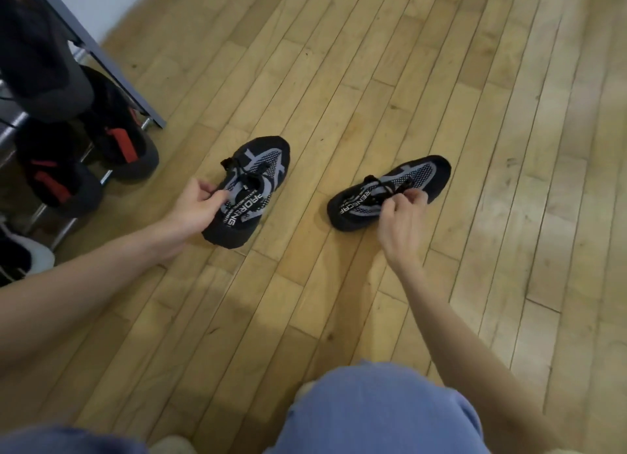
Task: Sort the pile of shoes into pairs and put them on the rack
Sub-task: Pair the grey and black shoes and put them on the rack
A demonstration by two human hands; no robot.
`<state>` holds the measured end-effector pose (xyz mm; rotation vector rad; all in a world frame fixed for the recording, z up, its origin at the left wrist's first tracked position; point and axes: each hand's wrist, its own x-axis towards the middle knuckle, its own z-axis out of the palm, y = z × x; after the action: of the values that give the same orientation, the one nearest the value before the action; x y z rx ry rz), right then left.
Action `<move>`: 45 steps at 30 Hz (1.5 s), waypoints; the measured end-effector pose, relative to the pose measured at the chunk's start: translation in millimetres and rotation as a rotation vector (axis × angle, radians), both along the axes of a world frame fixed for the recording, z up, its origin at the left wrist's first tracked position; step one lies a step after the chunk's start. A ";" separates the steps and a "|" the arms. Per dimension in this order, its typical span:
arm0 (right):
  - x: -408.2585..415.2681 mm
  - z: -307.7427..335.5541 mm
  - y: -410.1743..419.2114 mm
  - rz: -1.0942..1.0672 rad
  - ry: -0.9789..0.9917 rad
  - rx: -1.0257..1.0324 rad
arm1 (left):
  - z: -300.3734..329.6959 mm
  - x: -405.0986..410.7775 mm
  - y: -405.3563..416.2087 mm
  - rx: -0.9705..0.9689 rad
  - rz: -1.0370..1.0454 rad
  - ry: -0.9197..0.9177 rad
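Observation:
Two matching black and grey mesh shoes with white lettering lie on the wooden floor. My left hand (198, 204) pinches the collar edge of the left shoe (252, 185). My right hand (400, 219) grips the opening and laces of the right shoe (397, 189). Both shoes point away from me, about a shoe's length apart. The shoe rack (101, 51) stands at the far left, with a pair of black shoes with red straps (115, 138) on a lower tier.
A dark grey shoe (37, 60) sits higher on the rack. A black and white shoe (20, 255) shows at the left edge. My knees in blue jeans (373, 416) fill the bottom. Wooden floor (441, 63) stretches to the right and beyond.

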<state>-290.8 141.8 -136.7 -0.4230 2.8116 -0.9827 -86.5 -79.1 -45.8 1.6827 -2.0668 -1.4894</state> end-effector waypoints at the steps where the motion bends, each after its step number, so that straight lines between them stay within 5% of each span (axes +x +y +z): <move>1: 15.7 3.5 -5.3 -0.030 -0.049 0.031 | 2.2 6.7 1.2 -0.013 0.006 -0.008; 7: 55.3 5.3 -51.9 -0.025 -0.327 0.168 | 23.7 42.5 9.1 -0.013 0.060 0.011; 11: 59.6 4.3 -54.3 -0.029 -0.297 0.136 | 36.9 62.5 13.1 0.000 0.127 0.060; 18: 90.4 5.5 -12.0 0.334 -0.151 0.174 | 57.4 97.2 22.1 0.041 0.208 0.161; 23: 108.4 16.2 -19.3 0.282 -0.161 0.188 | 75.9 122.1 26.7 0.030 0.234 0.229; 28: 122.5 70.9 -44.4 0.227 -0.030 -0.019 | 103.6 153.2 23.8 -0.059 0.261 0.290; 33: 160.6 123.8 -86.8 0.499 0.070 -0.309 | 135.9 182.7 19.4 -0.190 0.323 0.437; 45: 219.4 215.1 -179.2 0.951 0.699 -0.849 | 204.8 265.2 25.1 -0.633 0.459 0.690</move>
<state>-71.4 -37.5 78.4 -2.2481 1.8619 -1.8667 178.7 -54.0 159.0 1.0760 -1.4261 -0.9290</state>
